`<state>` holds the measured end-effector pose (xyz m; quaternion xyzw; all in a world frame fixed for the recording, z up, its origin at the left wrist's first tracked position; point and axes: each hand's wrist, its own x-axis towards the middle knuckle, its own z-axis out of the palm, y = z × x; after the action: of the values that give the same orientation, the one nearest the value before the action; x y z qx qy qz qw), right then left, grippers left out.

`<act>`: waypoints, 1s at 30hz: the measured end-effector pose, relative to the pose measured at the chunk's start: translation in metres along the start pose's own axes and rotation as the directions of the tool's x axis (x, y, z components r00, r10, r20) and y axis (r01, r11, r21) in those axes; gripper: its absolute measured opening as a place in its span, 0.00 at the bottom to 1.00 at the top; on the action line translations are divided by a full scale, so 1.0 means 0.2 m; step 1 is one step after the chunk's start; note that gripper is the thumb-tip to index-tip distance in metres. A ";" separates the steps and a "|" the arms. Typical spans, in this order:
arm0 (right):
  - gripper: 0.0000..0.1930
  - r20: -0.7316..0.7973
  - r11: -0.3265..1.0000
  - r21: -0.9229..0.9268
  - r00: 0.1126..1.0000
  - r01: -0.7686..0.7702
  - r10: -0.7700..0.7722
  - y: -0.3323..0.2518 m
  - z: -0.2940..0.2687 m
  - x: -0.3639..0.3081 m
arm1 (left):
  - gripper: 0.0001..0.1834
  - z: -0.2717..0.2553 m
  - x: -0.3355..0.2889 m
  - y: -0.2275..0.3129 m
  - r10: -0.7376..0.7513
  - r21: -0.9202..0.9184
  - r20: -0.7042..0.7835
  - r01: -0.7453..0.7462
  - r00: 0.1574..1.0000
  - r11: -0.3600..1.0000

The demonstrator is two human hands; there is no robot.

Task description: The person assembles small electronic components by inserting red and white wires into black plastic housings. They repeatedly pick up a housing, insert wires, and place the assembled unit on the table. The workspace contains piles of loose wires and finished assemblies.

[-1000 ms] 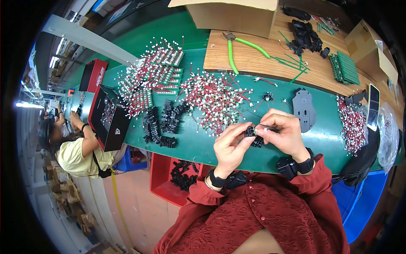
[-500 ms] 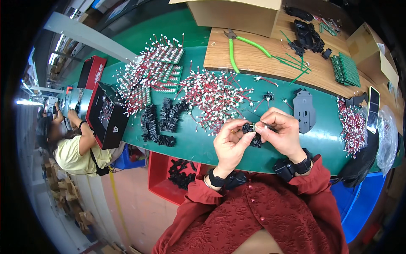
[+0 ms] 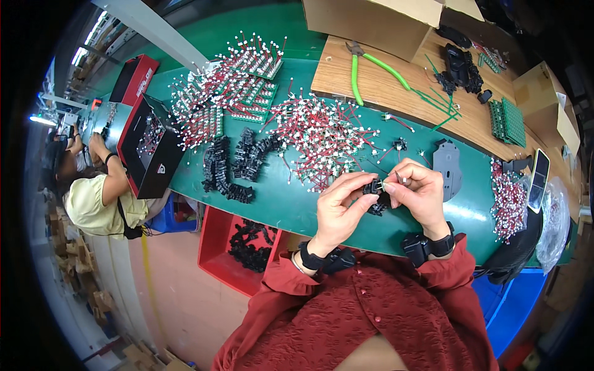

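Observation:
Over the near edge of the green bench, my left hand (image 3: 342, 209) pinches a small black plastic part (image 3: 374, 187) between thumb and fingers. Facing it, my right hand (image 3: 419, 193) is closed in a pinch right against that part. Something small and pale shows at its fingertips, too small to name. Just beyond my hands spreads a heap of red-wired white connectors (image 3: 318, 139). A grey plastic shell (image 3: 447, 170) lies to the right of my right hand. Left of the heap stand rows of black plastic parts (image 3: 218, 167).
Green circuit panels (image 3: 257, 102) lie at back left. Green-handled cutters (image 3: 356, 74) rest on the wooden board (image 3: 334, 68). A red bin (image 3: 210, 247) of black parts sits below the bench. More connectors (image 3: 507, 204) and a phone (image 3: 539, 176) lie right. A co-worker (image 3: 93, 201) sits left.
The whole view has shifted slightly. My right fingertips have drawn a little apart from the black part's middle, and both hands keep their pinch.

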<state>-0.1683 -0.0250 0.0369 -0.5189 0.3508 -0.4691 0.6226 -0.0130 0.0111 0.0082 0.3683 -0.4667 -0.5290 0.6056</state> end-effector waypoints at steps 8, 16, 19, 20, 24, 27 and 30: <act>0.04 -0.018 0.980 -0.172 0.994 0.105 -0.109 -0.01 0.02 -0.02 | 0.17 -0.03 0.00 -0.03 -0.151 -0.337 0.083 0.170 0.985 0.926; 0.07 -0.034 0.924 -0.313 0.969 0.221 -0.244 -0.01 0.00 -0.02 | 0.16 -0.03 0.01 -0.03 -0.187 -0.454 0.124 0.224 0.974 0.862; 0.07 -0.009 0.886 -0.376 0.955 0.271 -0.295 -0.01 0.00 -0.02 | 0.16 -0.03 0.01 -0.03 -0.190 -0.447 0.119 0.224 0.975 0.866; 0.07 -0.006 0.883 -0.380 0.954 0.274 -0.298 -0.01 0.00 -0.02 | 0.16 -0.03 0.01 -0.03 -0.191 -0.445 0.117 0.224 0.975 0.867; 0.07 -0.005 0.884 -0.385 0.957 0.265 -0.289 -0.01 0.01 -0.02 | 0.16 -0.03 0.01 -0.03 -0.176 -0.435 0.130 0.216 0.976 0.874; 0.07 0.014 0.879 -0.390 0.957 0.273 -0.291 -0.02 0.01 -0.02 | 0.16 -0.02 0.01 -0.02 -0.174 -0.432 0.125 0.211 0.977 0.877; 0.07 0.022 0.873 -0.402 0.956 0.276 -0.292 -0.03 0.01 -0.02 | 0.17 -0.02 0.01 -0.03 -0.166 -0.403 0.117 0.200 0.979 0.893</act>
<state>-0.1687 -0.0204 0.0423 -0.6719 0.3715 -0.4834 0.4206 -0.0099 0.0082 0.0021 0.2532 -0.3311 -0.6844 0.5982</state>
